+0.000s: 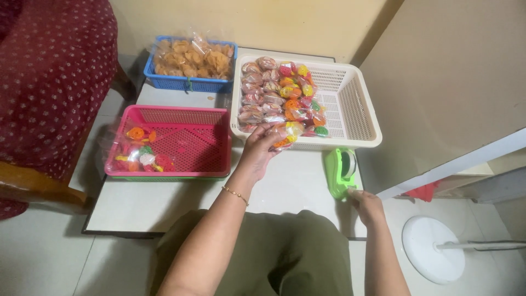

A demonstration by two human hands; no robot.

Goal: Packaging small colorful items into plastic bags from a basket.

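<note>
I count three baskets on my desk (181,194): one blue basket (189,82), one pink basket (186,140) and one cream basket (350,104). There is one green tape dispenser (339,171). My two hands are here, the left hand (258,149) and the right hand (366,205). The small candy packets (274,93) in the cream basket are too many to count exactly.

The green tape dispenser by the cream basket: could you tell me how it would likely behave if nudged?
The green tape dispenser looks like hard plastic, so probably stiff. It stands narrow and upright on the smooth table, so it might slide or tip sideways. The right hand touches its near end, probably steadying it.
</note>
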